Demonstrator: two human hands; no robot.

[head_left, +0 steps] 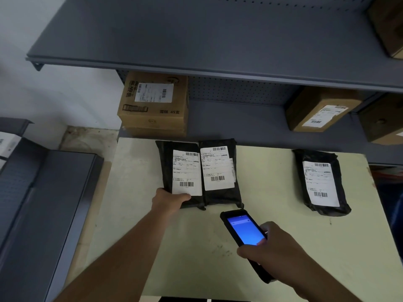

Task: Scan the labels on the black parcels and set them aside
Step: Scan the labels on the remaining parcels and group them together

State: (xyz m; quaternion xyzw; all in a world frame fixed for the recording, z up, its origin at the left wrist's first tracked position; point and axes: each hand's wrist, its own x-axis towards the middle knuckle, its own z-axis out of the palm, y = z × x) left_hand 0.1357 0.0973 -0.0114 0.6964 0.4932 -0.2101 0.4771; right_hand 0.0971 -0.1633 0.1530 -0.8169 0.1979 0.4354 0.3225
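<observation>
Head view: three black parcels are seen on the pale table (pixel 272 236), two touching side by side, a third parcel (pixel 321 182) well apart to the right. A misread could be caused by the neighbouring parcel (pixel 220 173), whose barcode lies close. The left parcel (pixel 181 173) is gripped at its near corner by the left hand (pixel 169 201), thumb on the label. The scanner (pixel 245 231) is clasped in the right hand (pixel 274 251).

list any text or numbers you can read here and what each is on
"45", with Chinese characters beside it: front of the left cardboard box.
Large Chinese print on that box's upper left: too blurred to quote.
Labels on the three black parcels: barcodes and fine print, too small to read.
Labels on the cardboard boxes: unreadable.
Scanner screen: blue, no legible text.
</observation>
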